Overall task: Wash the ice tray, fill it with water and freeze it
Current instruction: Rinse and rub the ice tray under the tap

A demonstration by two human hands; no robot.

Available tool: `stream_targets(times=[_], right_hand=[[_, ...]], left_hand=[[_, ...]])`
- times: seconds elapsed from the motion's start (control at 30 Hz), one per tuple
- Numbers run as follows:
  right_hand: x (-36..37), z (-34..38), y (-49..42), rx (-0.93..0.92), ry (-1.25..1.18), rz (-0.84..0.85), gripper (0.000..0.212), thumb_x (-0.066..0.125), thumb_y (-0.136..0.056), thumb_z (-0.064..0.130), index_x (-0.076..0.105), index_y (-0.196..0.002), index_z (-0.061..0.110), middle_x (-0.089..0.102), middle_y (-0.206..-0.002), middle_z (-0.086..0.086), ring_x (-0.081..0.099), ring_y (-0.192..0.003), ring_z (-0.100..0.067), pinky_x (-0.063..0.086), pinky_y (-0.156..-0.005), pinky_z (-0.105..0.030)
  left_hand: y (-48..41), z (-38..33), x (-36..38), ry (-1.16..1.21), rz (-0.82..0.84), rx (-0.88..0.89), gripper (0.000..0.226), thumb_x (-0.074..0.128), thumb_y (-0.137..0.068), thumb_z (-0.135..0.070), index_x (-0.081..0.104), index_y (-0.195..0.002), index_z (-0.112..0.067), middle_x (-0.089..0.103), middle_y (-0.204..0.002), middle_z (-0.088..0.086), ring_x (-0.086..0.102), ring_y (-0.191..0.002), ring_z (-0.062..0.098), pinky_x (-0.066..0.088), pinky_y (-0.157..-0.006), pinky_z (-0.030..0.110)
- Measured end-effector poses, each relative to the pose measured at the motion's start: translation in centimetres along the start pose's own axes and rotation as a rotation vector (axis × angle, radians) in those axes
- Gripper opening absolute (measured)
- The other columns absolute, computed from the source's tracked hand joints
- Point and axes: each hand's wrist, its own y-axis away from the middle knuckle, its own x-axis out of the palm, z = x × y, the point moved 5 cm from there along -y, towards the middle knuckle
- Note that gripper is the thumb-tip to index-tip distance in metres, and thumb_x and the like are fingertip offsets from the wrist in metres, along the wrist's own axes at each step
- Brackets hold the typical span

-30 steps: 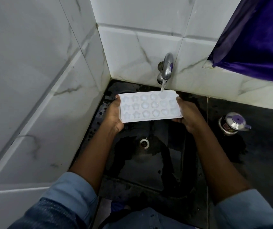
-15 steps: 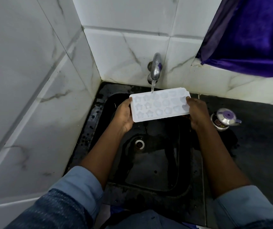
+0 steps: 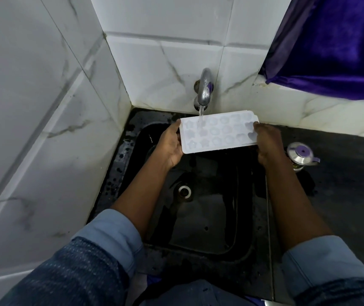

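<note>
the left hand [image 3: 170, 146] had its grip curled round the left end of the ice tray [image 3: 218, 134], held over the black sink [image 3: 198, 228] under the tap [image 3: 205, 89] with water [image 3: 201, 117] running onto it, while the right hand [image 3: 267, 142] had its grip round the right end, beside a steel pot [image 3: 301, 154] on the bench [image 3: 342, 184].

I see a small steel pot [image 3: 301, 154] with a purple knob on its lid, sitting on dark counter [image 3: 348, 195]. Purple cloth [image 3: 331, 47] hangs above and behind the pot, its hem over a white ledge [image 3: 309, 107]. White marble-veined tiles [image 3: 165, 67] run behind the pot and well to its left.
</note>
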Motion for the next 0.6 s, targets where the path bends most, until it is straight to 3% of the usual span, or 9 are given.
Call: stream_targets(times=[0.1,0.2,0.3,0.5,0.6], right_hand=[[1.5,0.4,0.2,-0.004,0.026,0.026,0.017,0.061,-0.104,0.020,0.075,-0.099,0.011,0.072,-0.089,0.000,0.066,-0.079,-0.017,0.054,-0.069,-0.023],[3.5,0.6,0.3,0.019,0.031,0.076,0.018,0.063,-0.101,0.023,0.075,-0.088,0.016,0.075,-0.092,-0.005,0.071,-0.089,-0.027,0.061,-0.088,-0.042],[5.6,0.9,1.1,0.026,0.036,0.128,0.019,0.060,-0.104,0.022,0.070,-0.089,0.017,0.073,-0.091,-0.007,0.070,-0.086,-0.026,0.061,-0.088,-0.046],[9.4,0.4,2.6,0.033,0.049,0.251,0.018,0.056,-0.107,0.021,0.069,-0.094,0.020,0.073,-0.102,-0.004,0.070,-0.093,-0.023,0.062,-0.082,-0.042],[11.0,-0.3,3.4,0.052,0.060,0.293,0.016,0.054,-0.108,0.020,0.070,-0.103,0.017,0.073,-0.102,-0.003,0.070,-0.090,-0.021,0.060,-0.071,-0.035]], left_hand=[[-0.5,-1.0,-1.0,0.022,0.001,0.026,0.036,0.051,-0.109,-0.038,0.074,-0.111,-0.010,0.081,-0.101,0.008,0.078,-0.089,0.025,0.065,-0.077,0.044],[-0.6,-2.3,-2.5,0.043,-0.011,0.052,0.031,0.056,-0.106,-0.036,0.075,-0.102,-0.012,0.081,-0.098,0.008,0.080,-0.083,0.024,0.065,-0.074,0.043],[-0.6,-3.4,-4.3,0.050,-0.039,0.071,0.032,0.055,-0.106,-0.036,0.076,-0.099,-0.013,0.082,-0.095,0.007,0.079,-0.083,0.024,0.064,-0.078,0.044],[-0.2,-4.7,-8.9,0.064,-0.104,0.088,0.036,0.051,-0.108,-0.036,0.076,-0.106,-0.010,0.081,-0.106,0.011,0.078,-0.092,0.028,0.062,-0.084,0.046],[0.2,-5.0,-11.3,0.095,-0.135,0.089,0.041,0.056,-0.105,-0.031,0.071,-0.131,-0.003,0.074,-0.130,0.016,0.074,-0.112,0.034,0.064,-0.088,0.050]])
